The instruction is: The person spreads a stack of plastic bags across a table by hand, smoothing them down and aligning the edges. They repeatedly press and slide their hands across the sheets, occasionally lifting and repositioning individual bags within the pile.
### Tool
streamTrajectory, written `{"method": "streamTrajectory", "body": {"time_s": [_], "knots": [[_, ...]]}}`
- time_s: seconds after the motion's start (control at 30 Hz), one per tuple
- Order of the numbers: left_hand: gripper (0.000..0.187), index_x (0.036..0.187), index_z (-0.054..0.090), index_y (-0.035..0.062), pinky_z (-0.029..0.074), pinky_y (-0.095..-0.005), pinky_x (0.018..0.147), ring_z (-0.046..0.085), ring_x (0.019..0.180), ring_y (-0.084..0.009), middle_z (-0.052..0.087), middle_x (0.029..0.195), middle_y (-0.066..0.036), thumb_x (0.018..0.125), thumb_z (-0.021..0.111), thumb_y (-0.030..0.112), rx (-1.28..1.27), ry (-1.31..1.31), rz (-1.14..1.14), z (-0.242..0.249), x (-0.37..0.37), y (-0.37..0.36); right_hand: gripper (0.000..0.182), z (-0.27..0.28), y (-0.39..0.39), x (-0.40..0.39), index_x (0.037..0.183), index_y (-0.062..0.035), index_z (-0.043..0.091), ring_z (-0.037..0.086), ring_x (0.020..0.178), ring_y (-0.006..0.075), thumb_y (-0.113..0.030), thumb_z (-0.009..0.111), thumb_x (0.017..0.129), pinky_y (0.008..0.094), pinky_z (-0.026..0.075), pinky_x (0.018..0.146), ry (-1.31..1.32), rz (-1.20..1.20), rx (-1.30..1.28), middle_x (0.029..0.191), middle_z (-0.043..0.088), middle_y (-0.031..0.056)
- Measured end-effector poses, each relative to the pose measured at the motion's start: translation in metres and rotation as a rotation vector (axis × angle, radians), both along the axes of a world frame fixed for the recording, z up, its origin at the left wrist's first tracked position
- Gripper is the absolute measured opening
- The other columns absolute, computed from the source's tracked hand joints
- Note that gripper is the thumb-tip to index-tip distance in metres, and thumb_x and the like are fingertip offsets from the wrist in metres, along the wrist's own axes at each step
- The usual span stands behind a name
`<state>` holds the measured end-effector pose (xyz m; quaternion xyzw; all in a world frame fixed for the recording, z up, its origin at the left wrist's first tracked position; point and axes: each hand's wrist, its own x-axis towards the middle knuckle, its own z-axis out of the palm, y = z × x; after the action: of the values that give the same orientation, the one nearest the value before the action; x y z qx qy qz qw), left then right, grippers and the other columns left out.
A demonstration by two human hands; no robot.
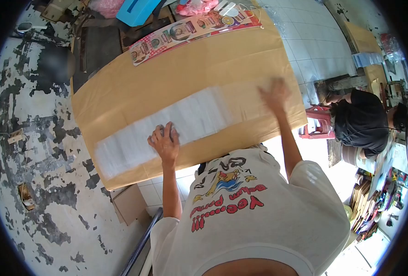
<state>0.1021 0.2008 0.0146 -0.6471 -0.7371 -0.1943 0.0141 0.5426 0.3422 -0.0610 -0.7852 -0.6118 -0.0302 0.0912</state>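
Observation:
A long white strip [199, 110], blurred at its right end, lies slantwise across brown paper [240, 55] covering the table. On the strip's near edge rests my left hand [165, 145], its fingers curled around a small dark rounded object [171, 130] whose kind I cannot make out. My right hand [276, 95] is at the right side of the brown paper, smeared by motion, with its fingers spread and nothing visible in them. It is apart from the strip's visible right end.
A printed banner with food pictures [190, 34] lies along the table's far edge, near a blue plastic item [137, 11]. To the right, a person in a black shirt [362, 122] sits by a red stool [318, 122]. A peeling wall [38, 152] stands left.

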Motion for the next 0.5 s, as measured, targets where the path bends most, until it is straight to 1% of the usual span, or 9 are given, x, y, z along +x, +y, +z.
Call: {"method": "streamTrajectory", "body": {"time_s": [0.03,0.07,0.1,0.17,0.2,0.23,0.3,0.43,0.5], "knots": [[0.03,0.116,0.067,0.0203,0.027,-0.0538,0.101,0.05,0.112,-0.0272,0.055,0.117,-0.009,0.088,0.063,0.029,0.009,-0.002,-0.005,0.0,0.002,0.001,0.1,0.0,0.001,0.046,0.149,-0.0083,0.035,0.027,0.143,0.0397,-0.074,0.06,0.078,0.0656,0.018,0.112,-0.12,-0.102,-0.011,0.154,0.03,0.0224],[0.029,0.115,0.067,0.0197,0.027,-0.0533,0.1,0.05,0.111,-0.027,0.055,0.116,-0.009,0.088,0.064,0.029,0.018,0.002,-0.009,0.0,0.002,0.002,0.111,0.017,0.0,0.084,0.149,-0.0025,0.033,0.03,0.141,0.0401,-0.077,0.064,0.072,0.0573,0.029,0.111,0.062,-0.13,-0.026,0.152,0.032,0.0247],[0.029,0.114,0.068,0.019,0.027,-0.0528,0.1,0.05,0.111,-0.0268,0.055,0.116,-0.009,0.088,0.064,0.03,0.029,0.007,-0.009,0.001,0.001,0.002,0.118,-0.006,0.006,0.126,0.145,0.0062,0.034,0.045,0.131,0.0385,-0.077,0.068,0.069,0.0478,0.041,0.105,0.028,-0.141,0.02,0.14,0.048,0.0261],[0.033,0.118,0.065,0.0186,0.027,-0.052,0.102,0.05,0.113,-0.0273,0.055,0.12,-0.01,0.087,0.064,0.029,-0.004,0.004,0.003,0.002,0.004,0.002,0.095,0.003,0.008,0.159,0.13,0.0083,0.05,0.064,0.103,0.0364,-0.068,0.068,0.076,0.0438,0.049,0.09,0.565,-0.211,-0.279,0.108,0.068,0.0234],[0.035,0.12,0.064,0.0184,0.026,-0.0516,0.102,0.049,0.114,-0.0276,0.055,0.123,-0.01,0.087,0.064,0.029,-0.012,0.0,0.021,0.002,0.007,0.004,0.072,0.025,0.01,0.164,0.118,0.0049,0.064,0.068,0.094,0.0328,-0.058,0.066,0.085,0.0423,0.051,0.082,0.633,-0.167,-0.385,0.101,0.071,0.0219],[0.038,0.123,0.062,0.0191,0.027,-0.0517,0.102,0.049,0.115,-0.0284,0.054,0.127,-0.01,0.087,0.064,0.027,0.008,0.043,-0.002,-0.002,0.008,0.008,0.059,0.009,0.011,0.174,0.102,0.0036,0.07,0.068,0.089,0.0364,-0.053,0.068,0.087,0.0435,0.051,0.074,0.331,-0.081,-0.251,0.092,0.07,0.0232],[0.044,0.13,0.058,0.0204,0.03,-0.0519,0.102,0.049,0.117,-0.0298,0.051,0.135,-0.011,0.086,0.063,0.024,0.044,0.124,-0.046,-0.014,0.012,0.015,0.054,0.01,0.007,0.186,0.095,0.0032,0.069,0.066,0.084,0.0424,-0.051,0.068,0.087,0.0469,0.051,0.069,0.189,0.153,-0.104,0.087,0.068,0.0265],[0.052,0.136,0.055,0.0223,0.034,-0.0547,0.102,0.049,0.122,-0.0339,0.049,0.141,-0.014,0.085,0.061,0.015,-0.103,0.153,-0.324,0.012,0.039,0.027,0.04,0.023,0.005,0.191,0.105,-0.0082,0.072,0.068,0.092,0.0383,-0.044,0.063,0.091,0.0473,0.051,0.079,0.311,0.084,-0.049,0.097,0.071,0.0205],[0.051,0.136,0.056,0.0216,0.034,-0.0548,0.103,0.048,0.123,-0.0353,0.048,0.141,-0.015,0.085,0.061,0.015,-0.148,0.168,-0.34,0.011,0.044,0.03,0.035,0.034,0.007,0.193,0.104,-0.0076,0.072,0.07,0.086,0.0303,-0.039,0.063,0.092,0.0426,0.053,0.072,0.299,0.087,-0.048,0.091,0.072,0.0158]]}}
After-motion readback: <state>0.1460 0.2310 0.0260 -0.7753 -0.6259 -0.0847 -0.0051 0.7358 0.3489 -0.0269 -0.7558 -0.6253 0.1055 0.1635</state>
